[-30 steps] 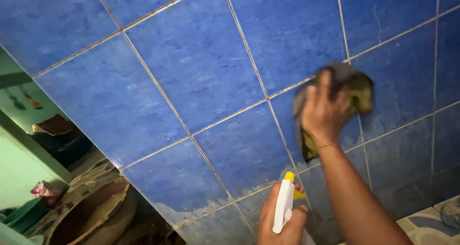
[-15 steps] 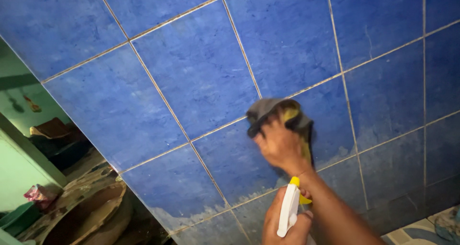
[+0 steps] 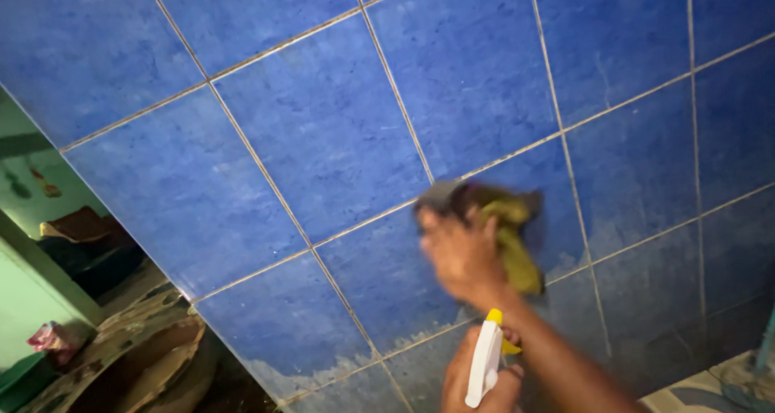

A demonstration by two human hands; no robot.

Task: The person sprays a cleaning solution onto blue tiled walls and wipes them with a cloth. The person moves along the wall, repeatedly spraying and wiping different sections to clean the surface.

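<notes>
Shifted slightly toward 7 o'clock since the earlier frame, the cloth (image 3: pixel 504 231) is pressed flat-palmed by the right hand (image 3: pixel 462 255) against the blue tiled wall (image 3: pixel 323 122), while the spray bottle (image 3: pixel 486 363) is gripped upright at 6 o'clock by the left hand (image 3: pixel 476 381), kept ready.

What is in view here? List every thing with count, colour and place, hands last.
tiled wall: one, blue with pale grout lines, fills most of the view
cloth: one, grey and yellow-green, pressed on the wall at centre
spray bottle: one, white with yellow nozzle, bottom centre
basin: one, brown and worn, bottom left
bundle: one, pink, far left; too small to tell its kind
right hand: blurred, on the cloth
left hand: gripping the spray bottle
</notes>
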